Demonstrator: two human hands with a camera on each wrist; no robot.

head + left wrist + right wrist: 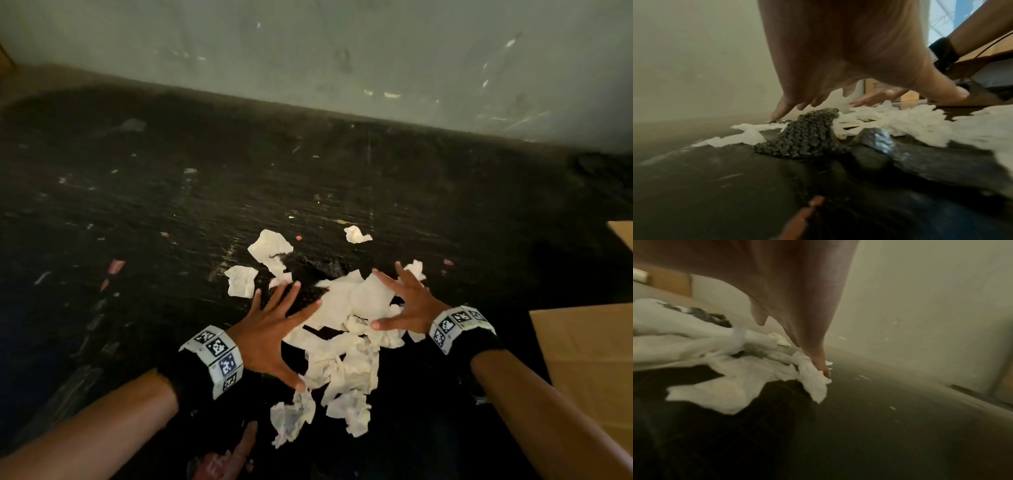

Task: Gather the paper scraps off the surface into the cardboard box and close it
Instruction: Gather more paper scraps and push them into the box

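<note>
Head view is showing both hands reaching over a pile of white paper scraps [346,329] lying on a dark, scuffed floor [137,222]. The left hand [274,329] is hovering at the pile's left edge with all fingers spread wide and straight, holding nothing. The right hand [407,301] is sitting on the pile's right side, fingers likewise splayed and straight, gripping nothing; in the right wrist view one fingertip [823,369] is touching a crumpled scrap at the edge of the heap. A dark knitted cloth [807,134] is lying among the scraps, partly under them, just beneath the left hand's fingers. A few loose scraps are lying apart from the pile: one farther out toward the wall [356,234], another to the left [241,281], and two crumpled ones nearer the person [291,416].

The cardboard box [589,359] is sitting at the right edge of the head view, near the right forearm and clear of the pile. Only flat brown panels are showing, so what is inside it cannot be told. A pale, scratched wall [342,51] is running behind the floor.
</note>
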